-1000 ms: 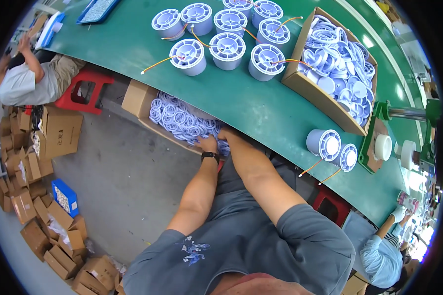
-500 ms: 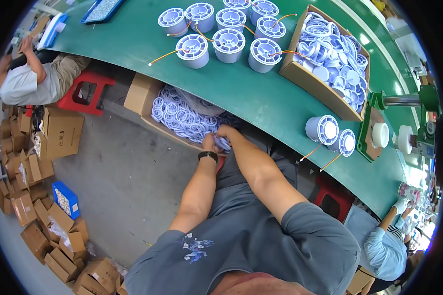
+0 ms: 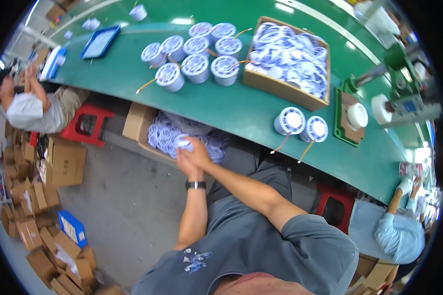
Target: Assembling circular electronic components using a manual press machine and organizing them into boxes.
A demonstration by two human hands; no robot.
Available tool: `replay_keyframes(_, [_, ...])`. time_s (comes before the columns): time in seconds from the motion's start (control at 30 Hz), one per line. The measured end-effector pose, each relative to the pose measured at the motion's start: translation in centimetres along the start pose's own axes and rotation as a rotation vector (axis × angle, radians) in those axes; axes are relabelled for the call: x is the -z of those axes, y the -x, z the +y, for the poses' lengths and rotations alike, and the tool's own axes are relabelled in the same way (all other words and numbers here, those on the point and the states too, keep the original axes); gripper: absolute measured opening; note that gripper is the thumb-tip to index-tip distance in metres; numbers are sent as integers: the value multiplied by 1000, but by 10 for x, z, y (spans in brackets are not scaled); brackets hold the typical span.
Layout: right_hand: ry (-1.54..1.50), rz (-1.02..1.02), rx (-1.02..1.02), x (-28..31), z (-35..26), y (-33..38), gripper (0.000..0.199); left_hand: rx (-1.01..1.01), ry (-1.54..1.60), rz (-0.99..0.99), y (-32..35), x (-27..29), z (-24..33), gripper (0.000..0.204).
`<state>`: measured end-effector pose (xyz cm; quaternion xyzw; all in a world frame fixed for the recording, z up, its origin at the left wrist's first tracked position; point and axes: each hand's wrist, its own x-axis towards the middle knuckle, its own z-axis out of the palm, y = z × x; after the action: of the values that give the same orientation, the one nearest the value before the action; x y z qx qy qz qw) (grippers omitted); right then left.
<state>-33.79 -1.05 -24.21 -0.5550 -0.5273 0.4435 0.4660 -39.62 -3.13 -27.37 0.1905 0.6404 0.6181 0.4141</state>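
Observation:
Above the near side of an open carton (image 3: 133, 129) under the table edge, my two hands are pressed together. My left hand (image 3: 187, 164), with a black watch at its wrist, and my right hand (image 3: 199, 151) are both closed around a pale lavender plastic piece (image 3: 183, 143). Its exact shape is blurred and partly hidden by my fingers. Many pale plastic rings (image 3: 162, 135) fill the carton, with a clear plastic bag over part of them.
On the green table (image 3: 251, 118) stand several white ribbed cylinders (image 3: 196, 68) with wires, and two more cylinders (image 3: 289, 121) nearer me. A carton (image 3: 285, 91) of plastic rings and discs sits beside a green press (image 3: 347, 123). Co-workers sit left and right.
Both hands have risen from the carton and moved left and up, bringing the plastic piece with them. The whole view has shifted a little.

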Motion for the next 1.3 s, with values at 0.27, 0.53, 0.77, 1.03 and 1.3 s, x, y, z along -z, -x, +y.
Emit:
replay_keyframes(0.27, [-174, 75, 526, 63, -217, 36, 48, -97, 706, -477, 68, -25, 187, 42])
replay_keyframes(0.53, [-542, 656, 453, 223, -297, -108, 46, -702, 115, -817, 98, -274, 317, 36])
replay_keyframes(0.77, [-258, 418, -142, 383, -263, -175, 45, -1160, -588, -864, 106, -399, 280, 24])
replay_keyframes(1.03, [512, 169, -170, 424, -276, -129, 53, -1526, -710, -961, 98, -374, 279, 22])
replay_keyframes(1.3, [662, 360, 196, 405, -205, -124, 65, -1224, -431, -1300, 79, -356, 289, 32])
